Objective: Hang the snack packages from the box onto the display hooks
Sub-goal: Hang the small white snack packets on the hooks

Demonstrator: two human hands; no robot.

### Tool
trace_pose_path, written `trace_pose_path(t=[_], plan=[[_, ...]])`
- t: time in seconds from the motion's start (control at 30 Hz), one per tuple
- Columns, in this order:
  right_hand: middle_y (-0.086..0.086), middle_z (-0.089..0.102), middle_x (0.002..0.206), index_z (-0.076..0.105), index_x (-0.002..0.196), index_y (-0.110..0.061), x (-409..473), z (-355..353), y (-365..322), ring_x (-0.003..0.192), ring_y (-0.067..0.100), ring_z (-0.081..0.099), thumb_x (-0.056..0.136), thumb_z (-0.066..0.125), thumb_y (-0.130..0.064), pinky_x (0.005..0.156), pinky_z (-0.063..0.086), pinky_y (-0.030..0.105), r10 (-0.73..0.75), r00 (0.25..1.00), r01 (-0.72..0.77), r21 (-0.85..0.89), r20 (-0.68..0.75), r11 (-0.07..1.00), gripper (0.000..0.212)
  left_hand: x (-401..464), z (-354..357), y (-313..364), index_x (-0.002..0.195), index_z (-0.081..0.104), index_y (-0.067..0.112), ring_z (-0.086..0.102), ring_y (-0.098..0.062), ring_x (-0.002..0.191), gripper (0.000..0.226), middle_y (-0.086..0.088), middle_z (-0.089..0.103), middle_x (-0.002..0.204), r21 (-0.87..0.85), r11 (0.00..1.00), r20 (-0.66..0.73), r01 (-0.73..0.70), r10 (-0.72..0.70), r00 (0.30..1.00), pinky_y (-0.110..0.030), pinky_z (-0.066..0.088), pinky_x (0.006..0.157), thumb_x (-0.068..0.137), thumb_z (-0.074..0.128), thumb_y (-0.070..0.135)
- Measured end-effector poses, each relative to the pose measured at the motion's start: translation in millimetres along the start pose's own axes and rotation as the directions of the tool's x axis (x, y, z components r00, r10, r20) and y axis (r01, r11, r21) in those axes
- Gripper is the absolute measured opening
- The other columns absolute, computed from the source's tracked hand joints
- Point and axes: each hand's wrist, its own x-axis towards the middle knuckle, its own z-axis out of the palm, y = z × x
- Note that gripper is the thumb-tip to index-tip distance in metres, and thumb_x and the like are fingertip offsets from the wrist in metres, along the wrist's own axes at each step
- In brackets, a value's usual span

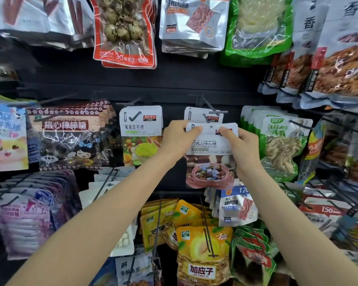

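Both hands, left hand (pixel 179 137) and right hand (pixel 243 148), grip closed on the chocolate candy package (pixel 212 153); its hole sits below the hook (pixel 210 112), unhung.

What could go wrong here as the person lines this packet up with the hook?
The chocolate milk candy packet has a small hang hole sitting below the hook tip, so it could miss. Both hands, left hand and right hand, pinch only its top corners; it might slip or tear.

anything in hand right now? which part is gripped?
Yes: a white chocolate milk candy package, held by both hands. The left hand and right hand each pinch a top corner, either side of the hang hole, just below the display hook.
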Motion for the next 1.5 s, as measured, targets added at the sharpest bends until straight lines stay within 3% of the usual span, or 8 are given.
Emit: trace_pose_path(t=[0.17,0.37,0.5,0.7,0.97,1.13,1.27,1.5], plan=[[0.011,0.066,0.07,0.065,0.065,-0.013,6,4,-3,0.067,0.027,0.064,0.087,0.064,-0.012,0.06,0.051,0.037,-0.011,1.0,0.011,-0.007,-0.009,1.0,0.022,6,1,-3,0.051,0.046,0.02,0.051,-0.004,0.056,0.042,0.015,0.053,0.051,-0.028,0.998,-0.017,0.051,-0.052,0.999,-0.019,0.037,0.052,0.091,0.059,0.023],[0.011,0.068,0.079,0.066,0.08,-0.009,31,7,9,0.069,0.02,0.063,0.086,0.067,-0.017,0.067,0.054,0.04,-0.099,0.994,0.086,-0.212,-0.053,0.974,0.01,27,6,-8,0.076,0.06,0.005,0.056,-0.015,0.072,0.026,0.0,0.06,0.075,0.071,0.996,-0.014,0.053,-0.052,0.999,-0.025,0.041,0.058,0.091,0.059,0.027],[-0.005,0.059,0.084,0.06,0.092,-0.012,61,15,15,0.072,0.006,0.053,0.084,0.068,-0.01,0.057,0.04,0.014,-0.231,0.972,0.196,-0.42,-0.034,0.886,0.011,60,8,-9,0.096,0.062,0.004,0.055,-0.023,0.08,0.022,-0.007,0.061,0.087,0.26,0.965,-0.066,0.033,-0.016,0.998,-0.036,0.045,0.071,0.09,0.059,0.025],[0.011,0.055,0.109,0.059,0.105,-0.006,97,30,26,0.089,0.014,0.047,0.088,0.06,-0.004,0.068,0.031,0.018,-0.297,0.955,0.238,-0.622,0.01,0.746,0.017,87,21,-16,0.108,0.053,0.011,0.051,-0.025,0.082,0.014,-0.014,0.055,0.109,0.492,0.871,-0.101,0.005,0.051,0.994,-0.031,0.037,0.067,0.095,0.051,0.013],[0.014,0.031,0.139,0.043,0.135,-0.009,86,34,32,0.127,0.029,0.032,0.085,0.063,-0.002,0.089,0.042,0.03,-0.306,0.927,0.34,-0.824,0.214,0.452,0.055,90,17,-33,0.101,0.052,0.008,0.057,-0.023,0.088,0.019,-0.015,0.061,0.103,0.356,0.93,-0.162,0.089,-0.032,0.986,-0.027,0.04,0.072,0.088,0.063,0.015],[0.016,0.043,0.119,0.048,0.119,-0.003,47,40,40,0.11,0.028,0.041,0.086,0.06,-0.007,0.079,0.03,0.021,-0.346,0.934,0.294,-0.728,0.082,0.62,0.035,76,6,-33,0.101,0.052,0.009,0.061,-0.024,0.091,0.011,-0.011,0.063,0.099,0.275,0.959,-0.148,0.067,-0.026,0.989,-0.032,0.049,0.079,0.092,0.056,0.012],[0.006,0.062,0.101,0.062,0.105,-0.009,22,61,42,0.092,0.019,0.058,0.089,0.055,-0.009,0.079,0.046,0.027,-0.157,0.944,0.308,-0.608,0.289,0.732,0.018,47,-22,-34,0.104,0.053,0.013,0.063,-0.019,0.087,0.011,-0.008,0.064,0.099,0.269,0.963,-0.052,0.025,-0.011,0.999,-0.03,0.05,0.074,0.094,0.051,0.011],[-0.008,0.06,0.084,0.067,0.096,-0.013,-54,157,23,0.083,0.01,0.057,0.091,0.056,-0.009,0.076,0.044,0.026,-0.094,0.751,0.458,-0.413,0.653,0.787,0.013,-56,-150,-81,0.097,0.058,0.008,0.068,-0.018,0.075,0.012,-0.008,0.068,0.089,0.275,0.951,-0.074,0.144,-0.128,0.989,-0.029,0.055,0.071,0.097,0.046,0.01]])
